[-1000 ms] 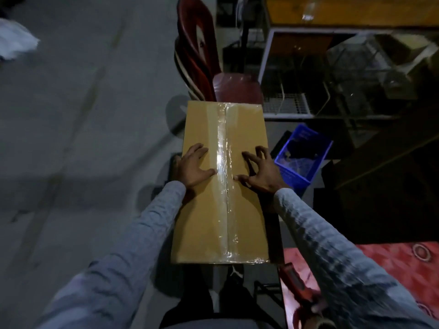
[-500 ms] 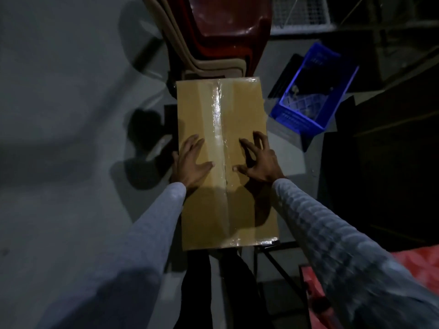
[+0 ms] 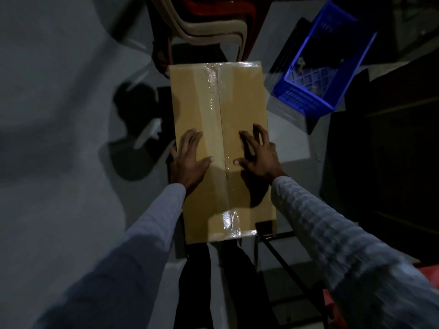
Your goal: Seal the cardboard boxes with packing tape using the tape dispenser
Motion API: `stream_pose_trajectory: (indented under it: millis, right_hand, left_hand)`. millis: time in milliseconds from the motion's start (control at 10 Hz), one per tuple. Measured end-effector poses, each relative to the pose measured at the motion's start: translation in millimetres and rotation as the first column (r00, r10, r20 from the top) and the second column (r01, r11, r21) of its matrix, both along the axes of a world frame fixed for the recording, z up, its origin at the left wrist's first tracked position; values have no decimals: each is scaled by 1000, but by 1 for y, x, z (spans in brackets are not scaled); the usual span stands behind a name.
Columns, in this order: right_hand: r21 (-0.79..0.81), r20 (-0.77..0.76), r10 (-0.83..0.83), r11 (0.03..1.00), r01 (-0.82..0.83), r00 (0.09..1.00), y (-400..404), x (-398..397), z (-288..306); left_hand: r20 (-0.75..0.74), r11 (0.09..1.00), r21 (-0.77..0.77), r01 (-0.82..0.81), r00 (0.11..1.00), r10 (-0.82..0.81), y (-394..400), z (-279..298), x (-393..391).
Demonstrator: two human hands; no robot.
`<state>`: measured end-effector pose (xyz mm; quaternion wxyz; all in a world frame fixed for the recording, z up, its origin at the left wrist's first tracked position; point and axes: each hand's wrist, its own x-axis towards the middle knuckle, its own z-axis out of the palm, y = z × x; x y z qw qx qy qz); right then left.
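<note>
While both hands press down on it, the cardboard box (image 3: 240,115) lies flat-topped and lengthwise in front of the person, its far end toward a stack of plastic chairs (image 3: 209,22). What it rests on is hidden beneath it, so I cannot tell. A strip of clear packing tape (image 3: 215,91) runs along the centre seam from the far edge to the near edge, glinting brightest at both ends.

The left hand (image 3: 190,160) lies palm-down on the left flap, fingers straight and close together, thumb stretched toward the seam. The right hand (image 3: 259,155) sits on the right flap with its fingers spread and arched, only the tips and the thumb touching the cardboard. The two thumbs point at each other across the tape, a little apart. Neither hand grips anything. Both arms wear pale checked sleeves (image 3: 332,233).

To the right of the box, a blue plastic crate (image 3: 308,100) stands tilted on the grey floor (image 3: 59,115). A dark metal frame (image 3: 280,255) shows just beside the box's near right corner, and a bit of red cloth (image 3: 332,305) peeks out at the lower right.
</note>
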<state>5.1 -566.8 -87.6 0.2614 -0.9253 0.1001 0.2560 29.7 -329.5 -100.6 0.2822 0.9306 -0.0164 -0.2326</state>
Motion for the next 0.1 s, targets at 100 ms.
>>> stream_pose_trajectory:
  millis: [100]
  right_hand:
    - [-50,11,-4,999,5,1000,0,-2,5]
  left_hand:
    - [-68,993,79,89,994,-84,-11,1,1]
